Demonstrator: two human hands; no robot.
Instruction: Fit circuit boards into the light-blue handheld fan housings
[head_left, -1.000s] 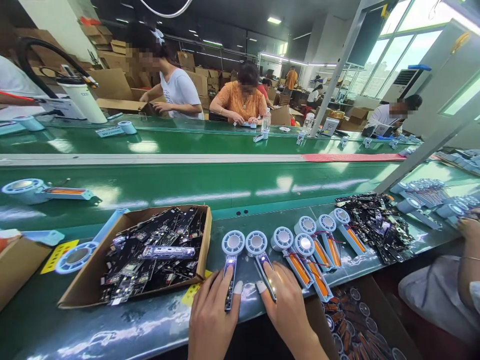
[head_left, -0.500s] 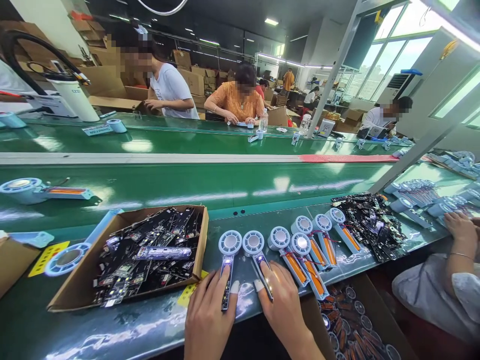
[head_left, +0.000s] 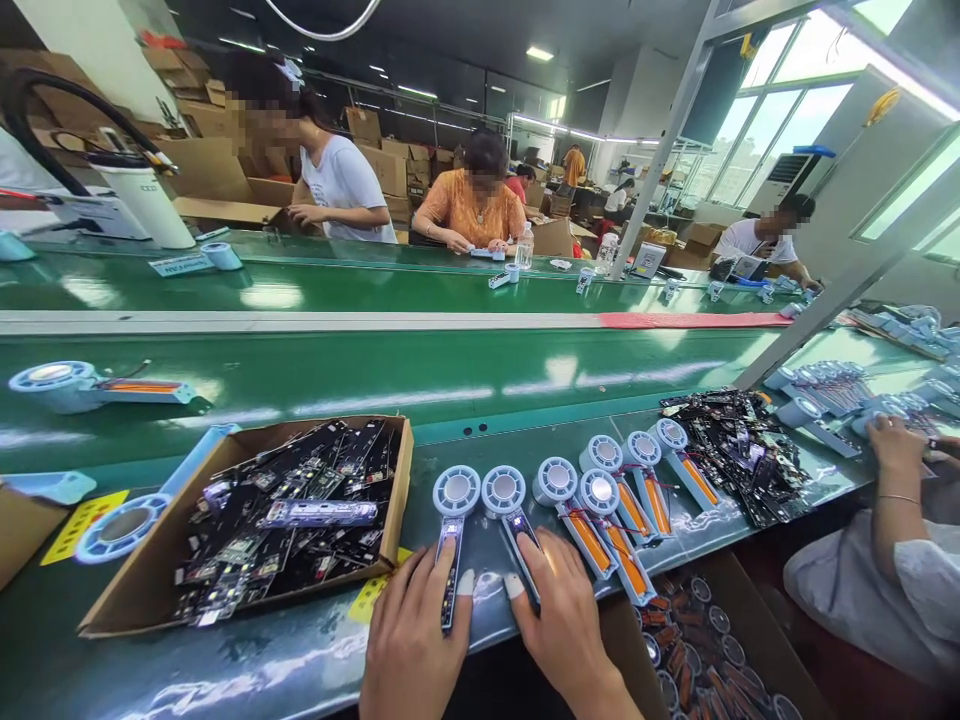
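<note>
- Left hand (head_left: 416, 620): long fingers are lying close together, white-capped thumb is standing apart; index fingertip is resting on a narrow black circuit board (head_left: 448, 610) in the handle of a light-blue, round-headed plastic fan (head_left: 457, 490); cannot tell whether the thumb is touching
- Right hand (head_left: 562, 605): likewise lying with thumb apart; index finger is covering part of the handle of a second light-blue, round-headed plastic fan (head_left: 503, 490), just beside the first
- Both fans are lying on the glossy dark-green bench (head_left: 247, 665), heads pointing away
- Right of them, five light-blue fans with orange strips (head_left: 557, 481) are lying grouped; left, an open brown cardboard box (head_left: 403, 500) is holding loose black circuit boards (head_left: 300, 545)
- Beyond, a glossy green belt (head_left: 337, 365) is running crosswise; across it, a person in an orange top (head_left: 472, 212) is sitting, handling a small light-blue piece
</note>
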